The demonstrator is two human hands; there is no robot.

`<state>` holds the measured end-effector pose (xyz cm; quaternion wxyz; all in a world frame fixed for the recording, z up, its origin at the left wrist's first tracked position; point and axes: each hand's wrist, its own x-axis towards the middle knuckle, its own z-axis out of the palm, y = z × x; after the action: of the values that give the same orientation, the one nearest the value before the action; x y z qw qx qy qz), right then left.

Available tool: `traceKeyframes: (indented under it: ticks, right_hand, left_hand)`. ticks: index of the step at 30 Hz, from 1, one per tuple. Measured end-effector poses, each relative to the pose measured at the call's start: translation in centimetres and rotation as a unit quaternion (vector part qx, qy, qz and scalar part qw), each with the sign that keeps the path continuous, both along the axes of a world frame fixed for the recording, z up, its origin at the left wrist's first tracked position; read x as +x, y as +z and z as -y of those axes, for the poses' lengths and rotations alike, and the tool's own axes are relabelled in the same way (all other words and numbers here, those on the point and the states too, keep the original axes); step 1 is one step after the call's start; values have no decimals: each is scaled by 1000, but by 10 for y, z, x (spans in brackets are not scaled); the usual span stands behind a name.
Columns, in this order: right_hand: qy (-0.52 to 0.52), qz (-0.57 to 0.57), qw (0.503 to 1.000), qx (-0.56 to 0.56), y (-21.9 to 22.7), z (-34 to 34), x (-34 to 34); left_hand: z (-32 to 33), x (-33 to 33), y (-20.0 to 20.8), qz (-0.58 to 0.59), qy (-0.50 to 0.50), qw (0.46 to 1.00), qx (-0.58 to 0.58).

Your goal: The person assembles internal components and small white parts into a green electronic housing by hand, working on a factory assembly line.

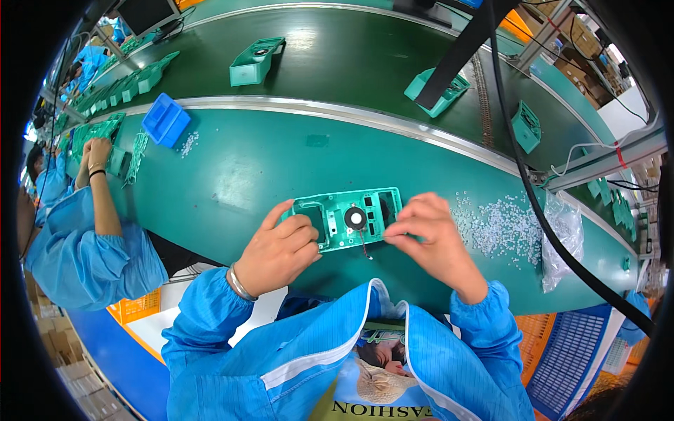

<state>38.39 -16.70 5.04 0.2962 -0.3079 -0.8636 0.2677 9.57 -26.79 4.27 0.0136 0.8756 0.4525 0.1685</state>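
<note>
The left hand (277,256) is hiding the green housing's (340,228) eight-o'clock corner. At one o'clock, a black bar (463,52) is partly covering another housing (445,104).

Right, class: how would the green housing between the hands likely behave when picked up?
The green housing would probably feel stiff, as its moulded walls look rigid. It is likely light for its size, given its large openings. The thin wire trailing past its edge may flop or snag.
</note>
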Motion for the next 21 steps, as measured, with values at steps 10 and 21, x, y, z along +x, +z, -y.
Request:
traceKeyframes:
  ticks: [10,21]
  right_hand:
    - [115,37,991,-64,-7,-8,-45]
    - [147,121,982,15,17,-14,-59]
  left_hand:
    - [-1,-5,-3,14,-13,1000,8]
    - [-4,-7,-4,-3,-22,1000,1]
